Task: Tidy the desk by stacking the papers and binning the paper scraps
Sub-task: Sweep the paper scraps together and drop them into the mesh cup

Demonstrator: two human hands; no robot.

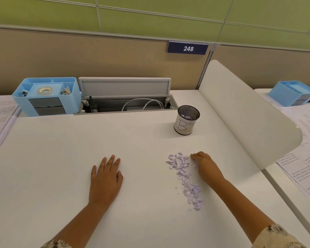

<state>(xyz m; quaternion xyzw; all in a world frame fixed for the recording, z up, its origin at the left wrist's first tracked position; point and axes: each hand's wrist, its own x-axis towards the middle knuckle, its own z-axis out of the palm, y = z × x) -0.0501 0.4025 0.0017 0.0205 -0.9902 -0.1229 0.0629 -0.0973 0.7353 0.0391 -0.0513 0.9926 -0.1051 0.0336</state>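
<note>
Lilac paper scraps [185, 178] touch the curled right hand [204, 164].

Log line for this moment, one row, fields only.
left hand: flat on desk | right hand: at scraps, grip unclear | bin: upright, some scraps inside | papers: stacked far left

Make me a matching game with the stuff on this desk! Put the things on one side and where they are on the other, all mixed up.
Things:
1. paper scraps
2. roll of tape
3. stack of papers
4. mesh bin

Places:
A. far left edge of the desk
B. inside the blue organizer
C. beside the right hand
D. standing near the white divider

Pairs: 1-C, 2-B, 3-A, 4-D
</note>
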